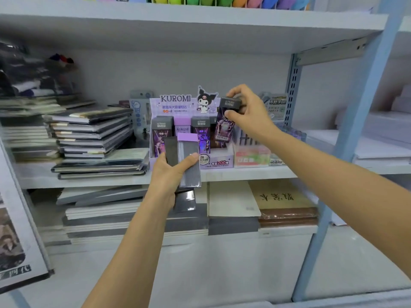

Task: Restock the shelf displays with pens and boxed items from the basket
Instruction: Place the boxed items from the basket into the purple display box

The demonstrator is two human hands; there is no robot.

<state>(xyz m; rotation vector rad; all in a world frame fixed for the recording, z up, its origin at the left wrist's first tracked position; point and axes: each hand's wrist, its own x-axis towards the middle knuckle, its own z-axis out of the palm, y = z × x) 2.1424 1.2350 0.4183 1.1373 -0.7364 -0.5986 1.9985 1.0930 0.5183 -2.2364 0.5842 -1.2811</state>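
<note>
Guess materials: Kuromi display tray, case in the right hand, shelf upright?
Kuromi display tray: printed cardboard, matte; die-cut header. The case in the right hand: probably glossy plastic, from the sheen and grey cap; wrapped card possible. The shelf upright: painted metal, punched slots.

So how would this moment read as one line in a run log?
right hand: holds dark box at display tray | left hand: grips spare boxes | step: restocking

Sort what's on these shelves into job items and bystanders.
In the job: Kuromi display box; dark-capped lead box pinched by the right hand; spare lead boxes gripped by the left hand.
Lying about: notebook stack; brown book on the lower shelf.
</note>
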